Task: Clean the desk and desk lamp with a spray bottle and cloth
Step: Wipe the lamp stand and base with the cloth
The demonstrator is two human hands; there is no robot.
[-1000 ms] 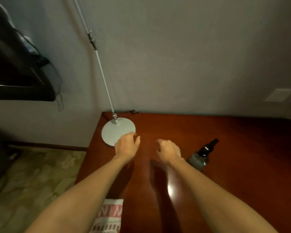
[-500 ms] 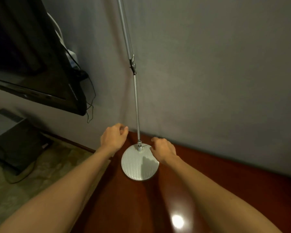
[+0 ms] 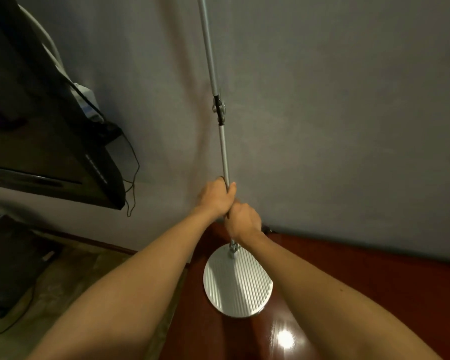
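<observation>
The desk lamp has a thin silver pole with a black joint and a round ribbed silver base. The base stands at the back left corner of the dark red wooden desk. My left hand grips the pole low down, fingers curled round it. My right hand grips the same pole just below the left, a little above the base. The lamp head is out of frame at the top. No spray bottle or cloth is in view.
A grey wall rises right behind the desk. A black flat screen with dangling cables hangs on the wall to the left. Below it lie a patterned floor and a dark unit.
My view has swung up and left, so the bottle and the cloth left the frame. Both hands rose from beside the lamp base and closed round the pole.
</observation>
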